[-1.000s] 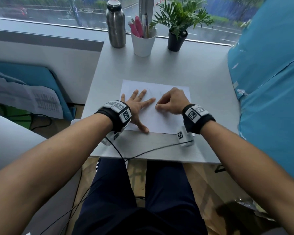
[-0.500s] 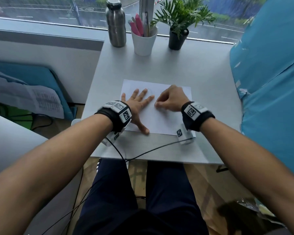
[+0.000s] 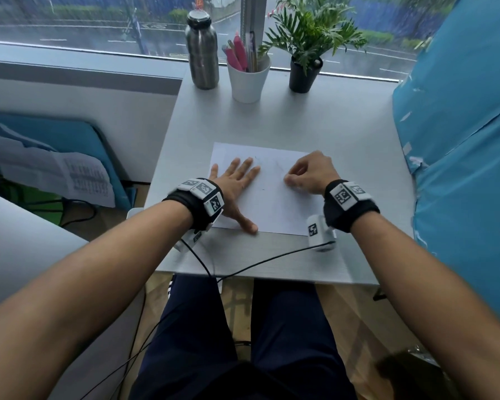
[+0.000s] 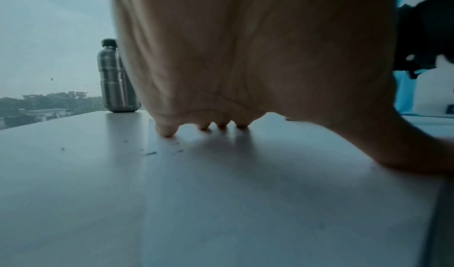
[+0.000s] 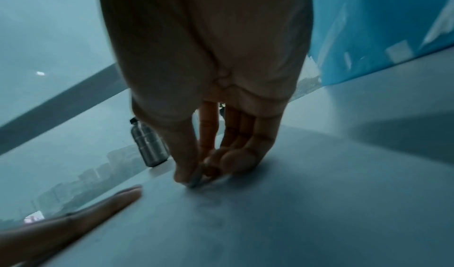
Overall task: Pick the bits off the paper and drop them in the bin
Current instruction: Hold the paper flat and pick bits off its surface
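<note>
A white sheet of paper lies on the grey table. The left hand presses flat on its left side, fingers spread straight. The right hand is curled on its right part, thumb and forefinger pinched together at the sheet; dark bits lie scattered by the left fingertips.

The bits on the paper are specks too small to identify; in the head view most cannot be made out. The right hand pinches thumb and forefinger at the sheet, but blur hides whether a bit is caught. The left hand fills its wrist view, its thumb cut off at the right edge. The bottle is half hidden behind that hand
</note>
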Motion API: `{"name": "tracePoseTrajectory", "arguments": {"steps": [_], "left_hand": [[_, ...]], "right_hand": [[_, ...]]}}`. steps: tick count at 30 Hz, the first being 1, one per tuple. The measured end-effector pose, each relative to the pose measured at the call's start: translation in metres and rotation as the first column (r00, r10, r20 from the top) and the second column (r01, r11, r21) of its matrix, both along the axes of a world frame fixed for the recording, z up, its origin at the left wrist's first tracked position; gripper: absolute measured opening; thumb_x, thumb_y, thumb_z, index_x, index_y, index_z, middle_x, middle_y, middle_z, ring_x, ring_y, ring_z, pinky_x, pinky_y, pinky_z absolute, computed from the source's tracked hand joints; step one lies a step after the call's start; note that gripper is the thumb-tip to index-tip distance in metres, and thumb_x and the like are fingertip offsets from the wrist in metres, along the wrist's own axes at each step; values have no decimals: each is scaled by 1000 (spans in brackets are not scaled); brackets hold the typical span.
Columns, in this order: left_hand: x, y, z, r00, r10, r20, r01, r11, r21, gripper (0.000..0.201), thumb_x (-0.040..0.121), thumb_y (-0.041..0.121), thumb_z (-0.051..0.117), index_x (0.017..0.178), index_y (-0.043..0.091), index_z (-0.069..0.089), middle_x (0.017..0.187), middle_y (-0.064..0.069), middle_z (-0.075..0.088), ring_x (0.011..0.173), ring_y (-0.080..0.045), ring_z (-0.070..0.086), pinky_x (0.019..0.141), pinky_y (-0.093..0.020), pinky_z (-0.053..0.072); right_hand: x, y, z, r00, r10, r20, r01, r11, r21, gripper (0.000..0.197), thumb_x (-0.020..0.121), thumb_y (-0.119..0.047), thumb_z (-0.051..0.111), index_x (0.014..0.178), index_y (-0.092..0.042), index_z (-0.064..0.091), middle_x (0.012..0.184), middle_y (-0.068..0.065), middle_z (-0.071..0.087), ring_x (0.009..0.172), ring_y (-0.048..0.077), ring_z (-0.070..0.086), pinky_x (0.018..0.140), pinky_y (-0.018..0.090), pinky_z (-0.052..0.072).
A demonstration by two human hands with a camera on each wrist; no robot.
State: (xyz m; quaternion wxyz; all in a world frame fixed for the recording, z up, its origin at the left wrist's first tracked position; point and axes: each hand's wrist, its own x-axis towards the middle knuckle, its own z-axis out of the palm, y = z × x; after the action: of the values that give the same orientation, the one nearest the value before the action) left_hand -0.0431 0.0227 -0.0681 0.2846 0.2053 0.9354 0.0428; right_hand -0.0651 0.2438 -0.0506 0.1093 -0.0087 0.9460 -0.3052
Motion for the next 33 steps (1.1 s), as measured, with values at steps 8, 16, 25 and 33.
{"name": "tracePoseTrajectory", "arguments": {"steps": [8, 16, 25, 33], "left_hand": [[17, 14, 10, 979, -17, -201, 2, 997, -75, 120, 77, 87, 29, 154, 6, -11, 162, -11, -17, 149, -25, -16, 119, -50, -10], [28, 28, -5, 965, -252, -67, 257, 962, 86, 104, 85, 76, 39, 155, 19, -14, 161, -1, -22, 149, -18, -18, 120, -50, -7], [-13, 7, -4, 999, 46, -18, -45, 998, 33, 165, 34, 93, 65, 151, 19, -26, 157, 6, -32, 145, -14, -28, 119, -49, -13], [-15, 7, -7, 998, 68, -17, -68, 997, 44, 170, 29, 94, 64, 150, 17, -28, 157, 4, -33, 144, -14, -30, 119, -50, -12]], "right_hand": [[-2, 11, -5, 996, -58, 73, 63, 995, -71, 13, 76, -20, 80, 85, -11, 77, 70, 3, 71, 54, 6, 61, 51, 12, 43], [1, 12, -7, 998, -52, 34, 53, 997, -47, 10, 76, -23, 80, 83, -16, 77, 69, -1, 66, 61, 8, 59, 58, 15, 43], [-10, -24, 13, 981, 194, 15, -194, 980, 47, 10, 74, -16, 82, 83, -14, 78, 74, 1, 73, 49, -6, 58, 56, 7, 47], [-5, -44, 4, 961, 274, -48, -271, 961, 55, 13, 74, -19, 77, 85, -13, 80, 82, 1, 77, 74, 9, 69, 72, 15, 52]]}}
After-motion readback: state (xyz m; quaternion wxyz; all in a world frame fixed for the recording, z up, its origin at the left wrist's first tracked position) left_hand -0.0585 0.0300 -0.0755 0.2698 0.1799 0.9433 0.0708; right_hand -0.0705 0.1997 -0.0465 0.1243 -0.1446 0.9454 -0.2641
